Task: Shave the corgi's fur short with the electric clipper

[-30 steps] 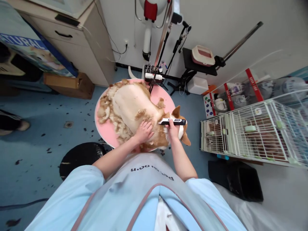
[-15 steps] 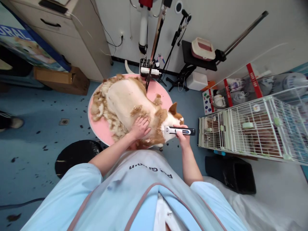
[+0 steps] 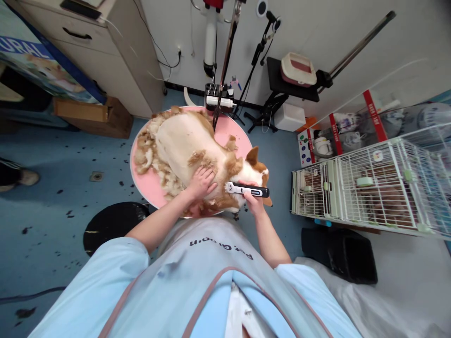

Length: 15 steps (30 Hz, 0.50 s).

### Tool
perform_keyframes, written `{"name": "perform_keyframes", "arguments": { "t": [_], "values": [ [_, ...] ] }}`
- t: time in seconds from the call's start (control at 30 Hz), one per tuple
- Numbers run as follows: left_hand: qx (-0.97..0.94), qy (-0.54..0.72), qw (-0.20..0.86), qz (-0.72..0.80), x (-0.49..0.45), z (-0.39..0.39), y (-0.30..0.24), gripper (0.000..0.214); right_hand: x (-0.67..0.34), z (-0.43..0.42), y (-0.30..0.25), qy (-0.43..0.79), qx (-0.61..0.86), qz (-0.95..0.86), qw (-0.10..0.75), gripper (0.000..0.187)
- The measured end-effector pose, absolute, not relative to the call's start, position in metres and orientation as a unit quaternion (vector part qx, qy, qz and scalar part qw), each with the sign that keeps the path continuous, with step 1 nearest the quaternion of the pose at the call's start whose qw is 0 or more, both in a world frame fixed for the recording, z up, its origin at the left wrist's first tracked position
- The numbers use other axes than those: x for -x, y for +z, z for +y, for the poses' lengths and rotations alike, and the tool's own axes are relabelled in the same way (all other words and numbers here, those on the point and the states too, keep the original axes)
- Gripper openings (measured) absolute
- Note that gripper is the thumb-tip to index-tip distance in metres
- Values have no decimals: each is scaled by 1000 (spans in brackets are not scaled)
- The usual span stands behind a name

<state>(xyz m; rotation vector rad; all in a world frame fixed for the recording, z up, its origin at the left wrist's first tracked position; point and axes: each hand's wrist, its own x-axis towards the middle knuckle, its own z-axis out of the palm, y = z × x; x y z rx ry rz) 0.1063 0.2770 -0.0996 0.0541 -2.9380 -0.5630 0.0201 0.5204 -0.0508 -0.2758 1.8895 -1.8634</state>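
Note:
A dog [image 3: 183, 143] with brown and white fur lies on a round pink table [image 3: 144, 190], its head toward the right. Much of its back is clipped short, with longer tufts at the shoulder and neck. My left hand [image 3: 202, 182] rests flat on its shoulder, fingers spread. In my right hand [image 3: 254, 202] is a black and white hair clipper [image 3: 248, 189], its blade end against the fur of the neck. Loose clumps of cut fur [image 3: 150, 152] lie along the table's left side.
A metal grooming arm [image 3: 229, 51] rises behind the table beside a tool holder [image 3: 211, 89] with a white bottle. White wire cages [image 3: 373, 188] stand at the right. To the lower left is a black round stool [image 3: 114, 225]; a cardboard box [image 3: 102, 119] sits by the cabinet.
My right hand has moved the clipper left, from the back of the head along the neck toward the shoulder. My left hand stays on the shoulder, shifted very slightly.

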Motion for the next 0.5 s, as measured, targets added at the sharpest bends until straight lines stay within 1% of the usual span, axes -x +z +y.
{"name": "perform_keyframes", "arguments": {
  "t": [0.07, 0.2, 0.37, 0.5],
  "values": [
    [-14, -180, 75, -981, -106, 277, -99, 54, -18, 528, -48, -692, 91, 683, 217, 48],
    [-10, -178, 80, -981, -104, 278, -99, 52, -11, 541, -47, -716, 84, 677, 149, 43],
    [-9, -177, 89, -980, -103, 279, -98, 51, -11, 535, -60, -707, 101, 678, 172, 34],
    [-5, -175, 89, -981, -103, 278, -98, 51, -19, 523, -70, -723, 87, 656, 201, 35]
  ]
}}
